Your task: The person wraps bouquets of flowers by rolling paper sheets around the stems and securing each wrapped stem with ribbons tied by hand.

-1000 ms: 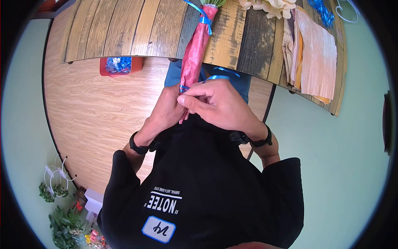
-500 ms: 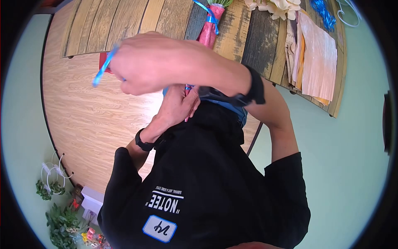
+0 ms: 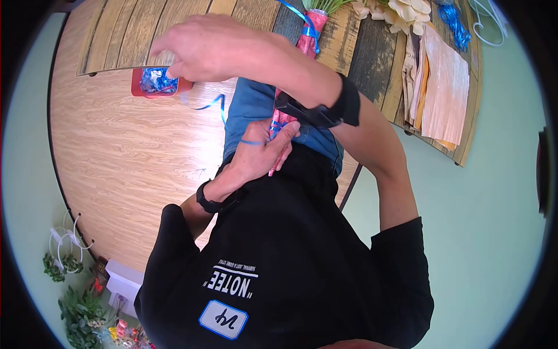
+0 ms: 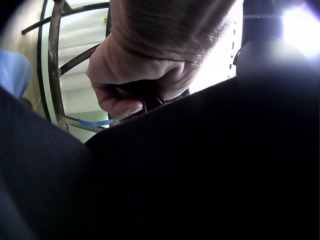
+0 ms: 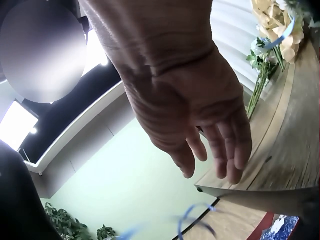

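Note:
My left hand (image 3: pixel 256 154) grips the lower end of a bouquet's pink paper wrap (image 3: pixel 307 43) over my lap. Blue ribbon (image 3: pixel 278 125) goes round the wrap at that hand, and another blue ribbon (image 3: pixel 312 30) binds it higher up, below green stems (image 3: pixel 325 6). The right forearm covers the wrap's middle. Out to the left, my right hand (image 3: pixel 200 49) hovers by the table edge, fingers loose and apart with nothing in them in the right wrist view. Below it a loose blue ribbon strand (image 3: pixel 221 104) curls in the air.
A red bin (image 3: pixel 136 86) of blue scraps stands beneath the table's edge. On the wooden table (image 3: pixel 139 35) lie stacked wrapping papers (image 3: pixel 444 87), a bundle of blue ribbon (image 3: pixel 456 26) and cream flowers (image 3: pixel 401 14). Potted greenery (image 3: pixel 81 314) is behind at the left.
The right hand left the wrap's lower end and swung left with a blue ribbon piece, then let it go near the bin. The left hand kept its grip on the wrap.

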The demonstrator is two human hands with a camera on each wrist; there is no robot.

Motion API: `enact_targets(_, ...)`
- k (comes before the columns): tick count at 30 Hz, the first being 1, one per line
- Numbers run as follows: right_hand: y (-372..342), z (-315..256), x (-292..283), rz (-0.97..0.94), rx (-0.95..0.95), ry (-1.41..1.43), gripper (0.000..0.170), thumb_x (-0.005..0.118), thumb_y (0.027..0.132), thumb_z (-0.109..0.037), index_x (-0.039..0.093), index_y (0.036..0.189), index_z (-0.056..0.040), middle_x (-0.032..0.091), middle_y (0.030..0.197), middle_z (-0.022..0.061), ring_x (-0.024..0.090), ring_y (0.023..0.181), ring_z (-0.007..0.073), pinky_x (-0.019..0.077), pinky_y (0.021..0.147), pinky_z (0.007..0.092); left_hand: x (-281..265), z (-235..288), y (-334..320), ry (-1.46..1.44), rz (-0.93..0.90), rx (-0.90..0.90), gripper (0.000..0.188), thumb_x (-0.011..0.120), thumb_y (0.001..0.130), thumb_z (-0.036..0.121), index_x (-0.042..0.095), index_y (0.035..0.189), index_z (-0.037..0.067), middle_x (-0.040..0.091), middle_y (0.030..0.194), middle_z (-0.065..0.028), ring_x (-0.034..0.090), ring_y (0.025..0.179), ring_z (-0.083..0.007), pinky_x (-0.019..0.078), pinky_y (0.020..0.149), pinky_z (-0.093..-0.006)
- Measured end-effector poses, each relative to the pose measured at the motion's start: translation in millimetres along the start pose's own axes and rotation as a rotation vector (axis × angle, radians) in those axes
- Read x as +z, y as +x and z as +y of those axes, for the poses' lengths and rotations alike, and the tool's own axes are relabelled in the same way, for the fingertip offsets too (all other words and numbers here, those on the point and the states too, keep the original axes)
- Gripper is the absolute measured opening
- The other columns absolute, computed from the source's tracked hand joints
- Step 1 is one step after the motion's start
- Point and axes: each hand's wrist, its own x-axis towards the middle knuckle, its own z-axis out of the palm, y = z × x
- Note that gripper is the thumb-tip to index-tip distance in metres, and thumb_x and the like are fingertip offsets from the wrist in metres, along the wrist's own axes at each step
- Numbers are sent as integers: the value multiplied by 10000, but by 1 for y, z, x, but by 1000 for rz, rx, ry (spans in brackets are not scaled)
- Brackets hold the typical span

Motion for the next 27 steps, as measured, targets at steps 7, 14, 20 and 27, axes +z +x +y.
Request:
enact_targets(7,-98,-1,-29,274,-108,-154,289,696,884,-265,696,1100,-73,702,1035,101,656,1012,291,503,893,409,-4,5,-2,-25,-31,8,347,531,1060,270,598,891,-25,534,528,-42,524,411,-106,394,370,-269)
enact_targets(14,-158,17,1,149,-236,27,195,719,834,-178,695,970,-40,626,976,60,599,960,277,480,894,406,-7,-8,0,59,-69,130,248,499,1017,79,562,800,-25,554,569,-62,562,452,-131,425,391,-281)
enact_targets(20,-154,25,4,132,-298,67,125,686,841,-134,705,903,-28,623,923,68,584,882,275,486,842,400,-2,-8,0,45,-39,27,280,500,1030,109,570,783,-2,554,565,-51,558,447,-128,416,389,-282)
enact_targets(27,-121,14,-10,-116,-249,134,163,637,887,-165,721,854,-29,637,829,81,620,825,287,484,752,396,-2,-9,-1,87,-53,85,277,500,1042,142,575,820,-6,552,571,-42,542,439,-119,402,376,-276)
